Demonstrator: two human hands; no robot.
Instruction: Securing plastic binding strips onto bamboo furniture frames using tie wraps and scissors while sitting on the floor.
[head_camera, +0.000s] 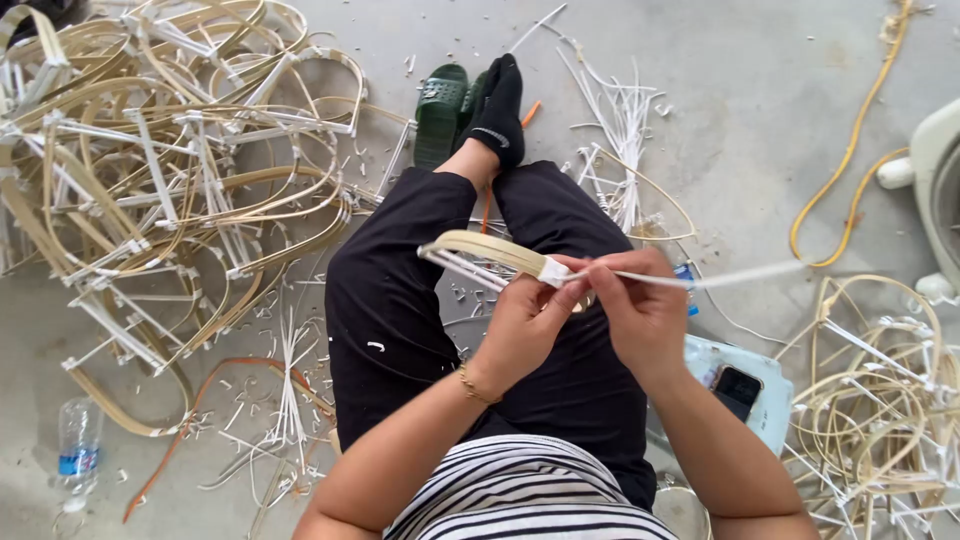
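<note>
**Two hands bind a bent cane strip over the lap**

While the person sits on the concrete floor (760, 120) with legs stretched forward, the head view shows both hands meeting just above the black trousers (400, 310). Every place below is given from those trousers.

Directly over the lap, the left hand (525, 320) is closed around the bent cane strip (480, 248), thumb and fingers pinching it where a pale wrap (553, 271) circles it, seemingly to keep the joint from slipping. The strip curves away to the left of the hand, with thin white sticks (465, 268) lying along its underside. Beside it, the right hand (640, 310) is closed too, pinching the white binding strand (730, 276), which runs taut out to the right past the thigh; the pull looks meant to keep the wrap tight.

Left of the trousers, a large pile of finished cane frames (180, 170) spreads over the floor, and a plastic water bottle (78, 445) lies near its lower edge. Right of the trousers sits a smaller heap of frames (880, 400), with a dark phone (737, 388) on a pale blue stool (775, 420) close to the hip. Beyond the feet, a green sandal (440, 110) rests beside the black sock (497, 105), and loose white strands (620, 130) lie scattered. A yellow cable (850, 150) loops further right.
</note>
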